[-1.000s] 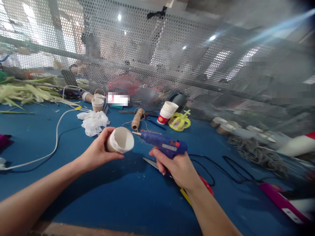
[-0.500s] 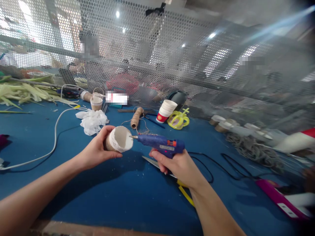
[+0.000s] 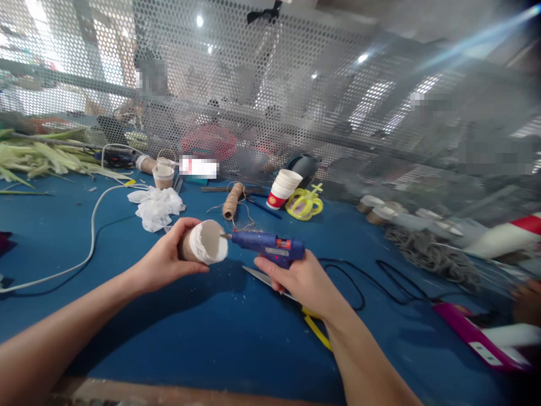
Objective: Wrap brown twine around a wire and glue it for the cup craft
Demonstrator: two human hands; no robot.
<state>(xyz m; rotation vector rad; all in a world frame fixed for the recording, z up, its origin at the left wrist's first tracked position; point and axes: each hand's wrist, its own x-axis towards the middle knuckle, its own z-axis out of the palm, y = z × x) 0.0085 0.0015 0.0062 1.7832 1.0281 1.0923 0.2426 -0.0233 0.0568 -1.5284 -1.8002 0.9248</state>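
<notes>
Glue gun (image 3: 267, 243) in right hand (image 3: 298, 279), nozzle (image 3: 226, 235) shifted in over cup (image 3: 205, 243)

Small bright lights glare beyond the mesh screen (image 3: 296, 96); soft shadows darken the blue tabletop (image 3: 203, 349); right edge blurs.

Blue tabletop (image 3: 169, 349), perforated metal screen (image 3: 329, 113).
</notes>
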